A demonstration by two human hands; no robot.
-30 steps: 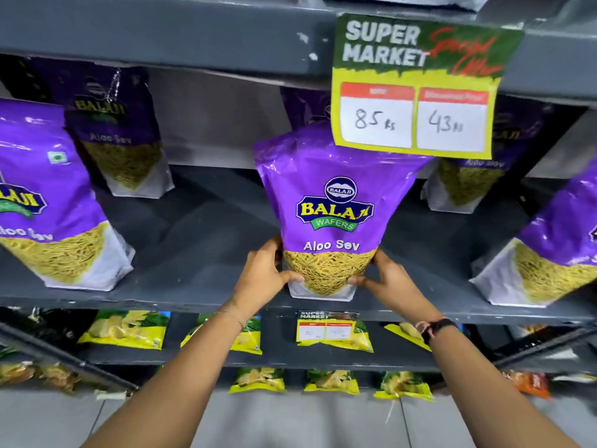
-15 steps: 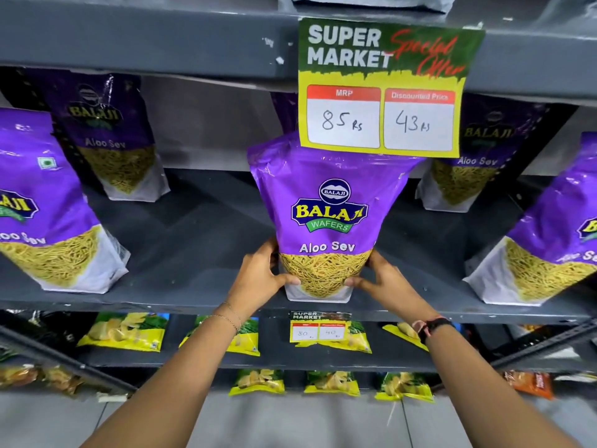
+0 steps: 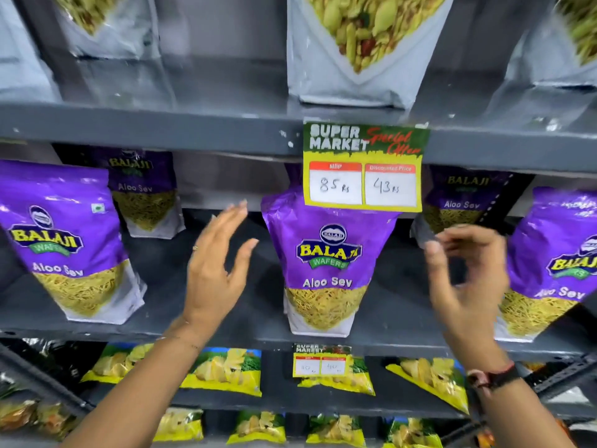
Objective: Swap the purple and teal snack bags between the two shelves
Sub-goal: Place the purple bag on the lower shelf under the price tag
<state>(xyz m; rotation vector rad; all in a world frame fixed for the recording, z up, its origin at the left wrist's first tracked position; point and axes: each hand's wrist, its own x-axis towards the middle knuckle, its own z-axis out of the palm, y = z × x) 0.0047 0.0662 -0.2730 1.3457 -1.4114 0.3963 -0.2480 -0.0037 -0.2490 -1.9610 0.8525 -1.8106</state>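
Item: purple snack bag [image 3: 326, 263], stood upright and unheld at the middle shelf [image 3: 193, 331] front edge, left hand [image 3: 216, 270] and right hand [image 3: 465, 279] open either side; toppling judged possible if brushed.

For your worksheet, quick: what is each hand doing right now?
Left hand: open, holding nothing, beside the purple bag.
Right hand: open, fingers curled, holding nothing.

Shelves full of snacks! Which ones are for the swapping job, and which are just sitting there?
For the job:
purple Aloo Sev bags
bags on the shelf above, tops out of view
left hand
right hand

Just there:
yellow chip packets
price sign
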